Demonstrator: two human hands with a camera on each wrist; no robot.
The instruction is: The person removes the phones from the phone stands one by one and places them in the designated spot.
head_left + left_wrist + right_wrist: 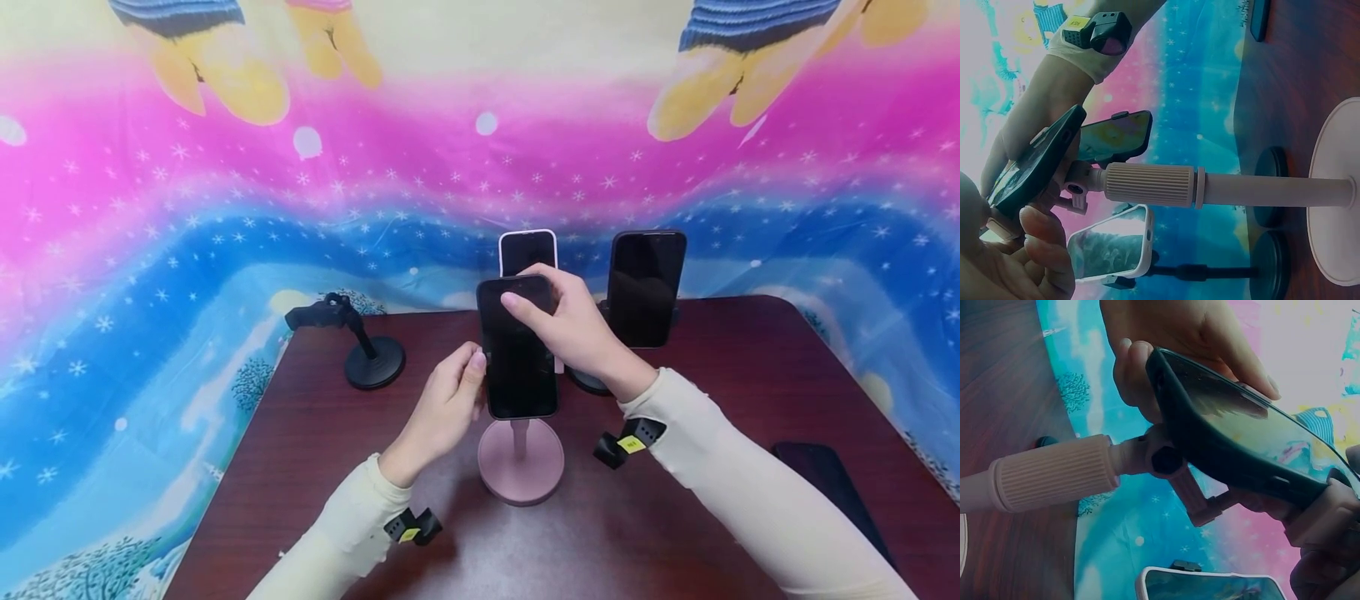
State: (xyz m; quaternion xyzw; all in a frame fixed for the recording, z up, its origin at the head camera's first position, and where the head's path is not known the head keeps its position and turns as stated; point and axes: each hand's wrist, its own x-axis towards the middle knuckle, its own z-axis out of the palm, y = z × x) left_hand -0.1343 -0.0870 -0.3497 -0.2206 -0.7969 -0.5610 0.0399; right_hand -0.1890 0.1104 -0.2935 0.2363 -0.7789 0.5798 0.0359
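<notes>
A black phone [520, 375] stands tilted upright on a pink phone stand [521, 467] with a round base. My left hand [442, 400] grips the phone's left edge, thumb at the front and fingers curled behind. From the upper right my right hand [581, 325] holds the phone's top, its thumb lying over the screen. A pink clamp jaw [1325, 515] hooks over the phone's edge beside the right fingers in the right wrist view. Under the phone, the stand's ribbed collar [1150, 184] shows in the left wrist view. The back of the phone is mostly hidden.
Behind the held phone stands a white-framed phone [528, 250]. A larger black phone [647, 287] is mounted to its right. An unloaded black stand [375, 362] is at the back left. Another dark phone [828, 492] lies at the right, partly behind my sleeve. A printed cloth hangs behind the table [300, 500].
</notes>
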